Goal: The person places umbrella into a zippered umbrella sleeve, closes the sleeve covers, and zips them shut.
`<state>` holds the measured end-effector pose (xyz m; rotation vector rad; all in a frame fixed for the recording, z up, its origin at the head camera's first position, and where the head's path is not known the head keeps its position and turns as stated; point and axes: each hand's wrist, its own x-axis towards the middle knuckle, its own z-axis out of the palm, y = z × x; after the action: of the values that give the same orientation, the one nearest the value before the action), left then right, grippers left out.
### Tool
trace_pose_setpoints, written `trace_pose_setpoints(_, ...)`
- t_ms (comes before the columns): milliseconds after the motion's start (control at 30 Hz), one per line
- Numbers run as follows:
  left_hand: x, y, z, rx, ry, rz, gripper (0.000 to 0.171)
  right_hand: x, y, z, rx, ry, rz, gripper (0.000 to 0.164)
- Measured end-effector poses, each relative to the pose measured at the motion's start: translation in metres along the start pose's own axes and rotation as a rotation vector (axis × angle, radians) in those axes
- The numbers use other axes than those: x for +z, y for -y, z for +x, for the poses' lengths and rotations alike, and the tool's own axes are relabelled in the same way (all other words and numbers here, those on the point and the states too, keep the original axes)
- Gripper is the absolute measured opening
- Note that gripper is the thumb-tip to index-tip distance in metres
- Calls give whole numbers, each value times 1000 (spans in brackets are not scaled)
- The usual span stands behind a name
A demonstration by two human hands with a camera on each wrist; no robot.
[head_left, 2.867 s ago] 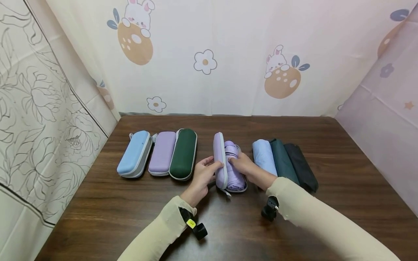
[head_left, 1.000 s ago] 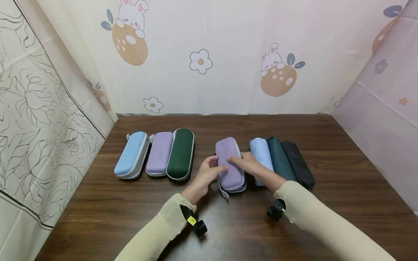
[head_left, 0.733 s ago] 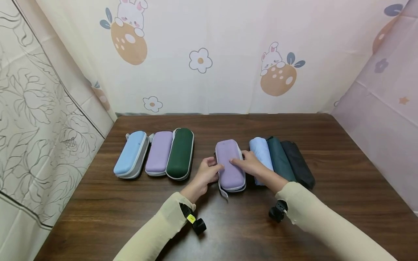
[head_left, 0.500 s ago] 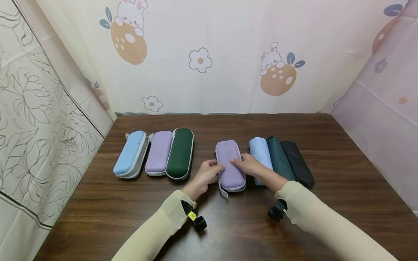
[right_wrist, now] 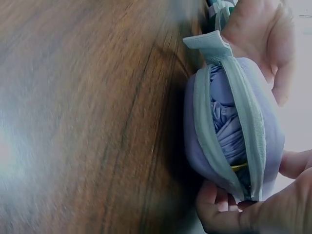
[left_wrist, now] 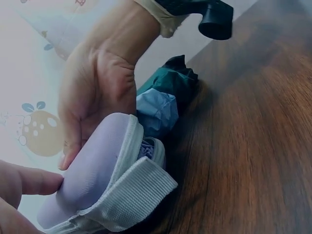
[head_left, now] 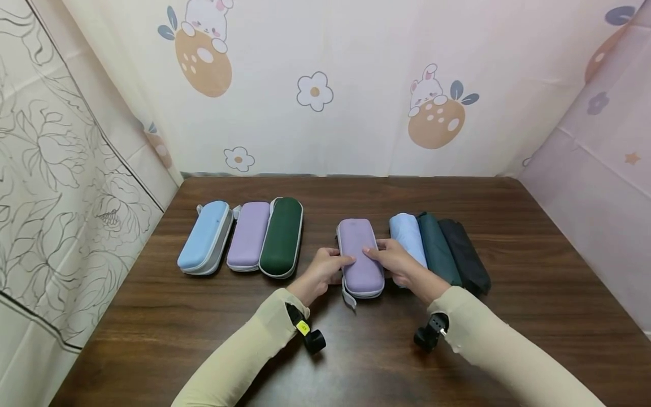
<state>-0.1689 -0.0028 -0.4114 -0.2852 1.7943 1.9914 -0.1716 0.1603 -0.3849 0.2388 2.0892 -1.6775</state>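
A purple zip case (head_left: 360, 254) lies on the table between both hands, its lid down. Through the gap along its zip, the right wrist view shows a folded purple umbrella (right_wrist: 229, 129) inside. My left hand (head_left: 320, 270) holds the left side, thumb on the lid and fingers curled at the edge. On the right side my right hand (head_left: 399, 264) grips the case, thumb on the lid; in the right wrist view its fingers (right_wrist: 219, 209) are at the end of the zip gap. A pale strap (left_wrist: 139, 195) sticks out from the case's near end.
To the left stand a light blue case (head_left: 205, 237), another purple case (head_left: 249, 236) and a dark green case (head_left: 282, 237). Right of the hands lie rolled umbrellas: light blue (head_left: 407, 234), dark green (head_left: 438, 246) and black (head_left: 464, 254). A curtain (head_left: 356, 135) hangs behind the table.
The purple case's lid, upright earlier with the umbrella showing, has come down over it. My right hand has shifted from the umbrella to the lid's right edge. Lately the hands have barely moved.
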Motion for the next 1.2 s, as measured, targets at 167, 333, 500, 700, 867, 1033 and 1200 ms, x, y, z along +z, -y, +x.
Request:
trace_pose_setpoints(167,0,-4,1,-17,0,-35,47,-1,-3,2,6,-17,80,55)
trace_pose_setpoints(333,-2,-6,2,-9,36,-47,42,-1,2,0,29,-28,125,58)
trace_pose_setpoints(500,-6,-7,6,-37,100,-89,42,0,11,-5,33,-10,157,58)
trace_pose_setpoints(700,-5,-7,7,-60,152,-146,43,2,16,-8,28,8,159,60)
trace_pose_setpoints(867,-3,-6,6,-47,112,-171,45,-3,18,-9,37,40,82,65)
trace_pose_setpoints(1033,-3,-8,5,-38,102,-184,43,-16,32,0,-78,15,-143,68)
trace_pose_setpoints(1200,0,-10,1,-25,99,-178,40,-19,55,15,-459,-46,-586,49)
